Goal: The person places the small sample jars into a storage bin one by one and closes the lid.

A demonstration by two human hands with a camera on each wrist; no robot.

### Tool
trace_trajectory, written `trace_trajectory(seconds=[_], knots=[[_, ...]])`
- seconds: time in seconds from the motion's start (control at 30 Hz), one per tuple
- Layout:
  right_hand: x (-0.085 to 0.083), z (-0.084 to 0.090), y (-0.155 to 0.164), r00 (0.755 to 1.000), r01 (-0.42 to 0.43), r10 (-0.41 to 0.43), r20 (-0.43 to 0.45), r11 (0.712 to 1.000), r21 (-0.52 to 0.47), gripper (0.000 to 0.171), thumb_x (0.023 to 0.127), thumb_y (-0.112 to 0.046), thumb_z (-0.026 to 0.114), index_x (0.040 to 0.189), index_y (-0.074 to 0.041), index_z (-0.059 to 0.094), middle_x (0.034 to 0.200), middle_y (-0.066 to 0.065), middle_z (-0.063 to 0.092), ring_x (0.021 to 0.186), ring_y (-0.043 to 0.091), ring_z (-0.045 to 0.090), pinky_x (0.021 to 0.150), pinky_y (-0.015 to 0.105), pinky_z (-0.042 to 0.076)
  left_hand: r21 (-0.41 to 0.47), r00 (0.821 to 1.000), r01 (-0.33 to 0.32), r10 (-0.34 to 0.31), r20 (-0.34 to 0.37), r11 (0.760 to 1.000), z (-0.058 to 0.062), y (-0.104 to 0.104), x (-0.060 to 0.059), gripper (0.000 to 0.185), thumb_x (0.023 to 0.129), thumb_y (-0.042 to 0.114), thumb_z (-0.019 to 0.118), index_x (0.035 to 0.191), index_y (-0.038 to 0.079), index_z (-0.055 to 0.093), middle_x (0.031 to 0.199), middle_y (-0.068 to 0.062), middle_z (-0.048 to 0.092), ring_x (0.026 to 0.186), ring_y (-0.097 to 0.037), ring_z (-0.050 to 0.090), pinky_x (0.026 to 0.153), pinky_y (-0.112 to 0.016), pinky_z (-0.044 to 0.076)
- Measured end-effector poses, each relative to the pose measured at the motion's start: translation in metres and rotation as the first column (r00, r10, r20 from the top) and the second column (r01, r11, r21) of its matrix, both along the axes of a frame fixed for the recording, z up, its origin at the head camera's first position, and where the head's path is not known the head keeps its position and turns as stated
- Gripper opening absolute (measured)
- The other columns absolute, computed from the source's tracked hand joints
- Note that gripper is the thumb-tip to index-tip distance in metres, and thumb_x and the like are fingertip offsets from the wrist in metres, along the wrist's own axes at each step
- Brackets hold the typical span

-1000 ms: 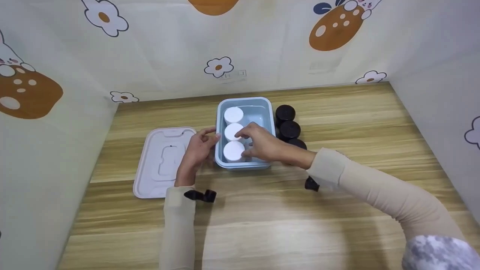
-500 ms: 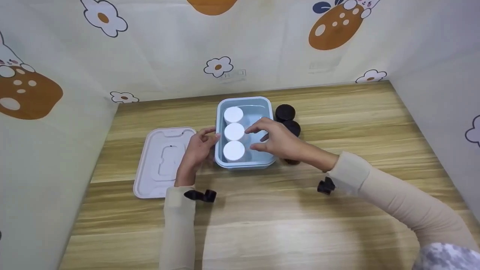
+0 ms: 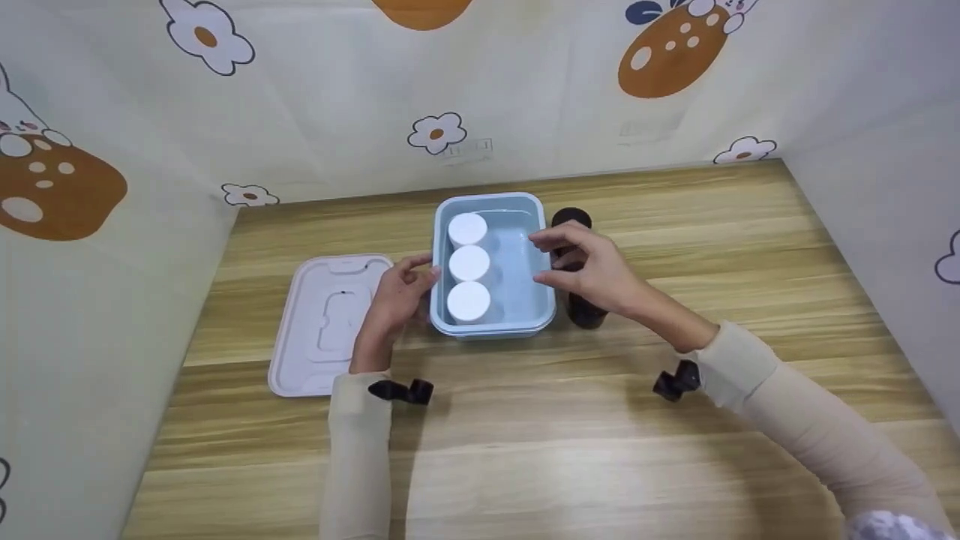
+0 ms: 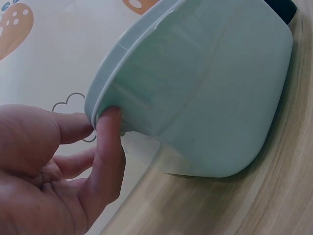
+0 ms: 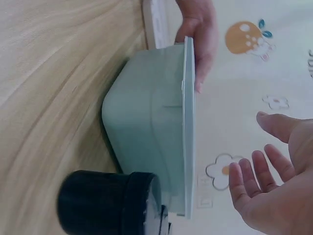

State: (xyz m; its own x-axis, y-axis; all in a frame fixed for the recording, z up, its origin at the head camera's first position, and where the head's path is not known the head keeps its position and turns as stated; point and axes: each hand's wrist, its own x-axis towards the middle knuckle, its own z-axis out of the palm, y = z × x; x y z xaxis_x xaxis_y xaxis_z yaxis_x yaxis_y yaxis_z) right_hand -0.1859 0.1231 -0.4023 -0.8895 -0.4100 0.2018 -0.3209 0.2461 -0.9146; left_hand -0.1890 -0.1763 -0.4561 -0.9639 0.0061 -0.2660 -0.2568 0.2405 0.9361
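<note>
A light blue plastic box [image 3: 517, 300] stands on the wooden table, uncovered. Three white-capped round containers [image 3: 469, 264] line its left side in a row. My left hand [image 3: 397, 300] pinches the box's left rim; the left wrist view shows a finger under the lip of the box [image 4: 210, 93] and the thumb at its edge. Above the right rim hovers my right hand [image 3: 592, 270], fingers spread and holding nothing. Beneath it, against the box's right side, are black lidded jars [image 3: 587, 313], partly hidden by the hand; one black jar [image 5: 98, 203] shows upright in the right wrist view.
A pale lid [image 3: 311, 322] lies flat on the table [image 3: 480, 427] to the left, partly under my left forearm. A patterned cloth wall [image 3: 322, 112] closes off the back, with more of it on both sides.
My right hand has drawn back rightward from the white-capped containers, across the box to above the black jars. The left hand stays at the rim, and the containers have not moved.
</note>
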Motion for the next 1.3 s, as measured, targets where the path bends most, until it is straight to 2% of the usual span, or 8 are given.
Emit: trace_trajectory(seconds=[0.17,0.3,0.43,0.57,0.73,1.03,1.23,1.3], knots=[[0.002,-0.007,0.011,0.998,0.056,-0.056,0.005,0.996,-0.072,0.045,0.081,-0.001,0.081,0.123,0.002,0.066,0.121,0.016,0.064,0.109,0.02,0.063,0.089,0.026,0.055,-0.006,1.0,0.001,-0.001,0.022,1.0,0.001,-0.001,0.0,0.044,0.102,0.024,0.059,0.144,0.011,0.052,0.106,-0.015,0.069,0.078,-0.017,0.068,0.054,-0.033,0.057],[0.006,-0.017,0.02,0.995,0.104,-0.104,0.005,0.991,-0.083,0.045,0.081,0.0,0.081,0.123,0.001,0.066,0.124,0.018,0.065,0.113,0.022,0.061,0.091,0.028,0.055,-0.008,0.999,-0.003,0.004,0.032,1.0,0.001,0.0,0.0,0.045,0.102,0.025,0.059,0.144,0.011,0.052,0.107,-0.015,0.067,0.077,-0.018,0.067,0.052,-0.032,0.056],[0.011,-0.029,0.028,0.987,0.158,-0.158,-0.015,0.987,-0.045,0.046,0.081,-0.002,0.082,0.124,-0.003,0.067,0.123,0.016,0.064,0.114,0.021,0.059,0.095,0.036,0.054,0.002,0.999,-0.003,0.003,0.034,1.0,0.0,0.0,0.0,0.045,0.102,0.025,0.06,0.144,0.011,0.052,0.108,-0.016,0.068,0.076,-0.016,0.067,0.052,-0.031,0.055],[0.015,-0.038,0.035,0.977,0.21,-0.21,-0.046,0.978,-0.005,0.05,0.08,-0.004,0.083,0.127,-0.006,0.066,0.123,0.014,0.062,0.115,0.026,0.057,0.098,0.043,0.052,0.015,1.0,0.0,-0.001,0.025,1.0,0.0,0.0,0.0,0.045,0.102,0.024,0.059,0.144,0.01,0.051,0.105,-0.015,0.068,0.07,-0.015,0.067,0.05,-0.03,0.054],[0.019,-0.045,0.043,0.967,0.252,-0.251,-0.05,0.968,0.014,0.054,0.08,-0.005,0.083,0.131,-0.004,0.063,0.128,0.013,0.06,0.122,0.03,0.053,0.1,0.047,0.048,0.042,1.0,0.011,-0.012,0.014,0.999,0.0,0.001,0.001,0.045,0.103,0.021,0.058,0.145,0.008,0.05,0.106,-0.016,0.068,0.07,-0.013,0.068,0.049,-0.028,0.054],[0.028,-0.061,0.056,0.952,0.294,-0.297,0.069,0.954,0.057,0.064,0.08,-0.009,0.085,0.137,-0.003,0.056,0.137,0.016,0.05,0.129,0.031,0.05,0.104,0.046,0.047,0.04,0.999,0.022,-0.023,0.024,0.999,0.0,0.003,0.002,0.046,0.103,0.023,0.058,0.146,0.009,0.049,0.104,-0.015,0.068,0.073,-0.015,0.068,0.051,-0.029,0.056],[0.029,-0.067,0.057,0.944,0.28,-0.292,0.156,0.955,0.093,0.07,0.08,-0.006,0.083,0.141,-0.001,0.049,0.142,0.021,0.046,0.133,0.037,0.048,0.107,0.048,0.048,0.021,0.999,0.023,-0.023,0.024,1.0,0.0,0.002,0.001,0.045,0.103,0.023,0.057,0.145,0.01,0.05,0.102,-0.013,0.068,0.072,-0.017,0.068,0.053,-0.032,0.057],[0.028,-0.068,0.057,0.942,0.268,-0.28,0.185,0.96,0.084,0.071,0.08,-0.004,0.083,0.142,0.0,0.047,0.144,0.022,0.045,0.135,0.037,0.047,0.107,0.045,0.048,0.021,1.0,0.02,-0.02,0.017,1.0,0.001,0.002,0.0,0.045,0.103,0.023,0.058,0.145,0.009,0.05,0.101,-0.014,0.068,0.071,-0.017,0.068,0.053,-0.032,0.057]])
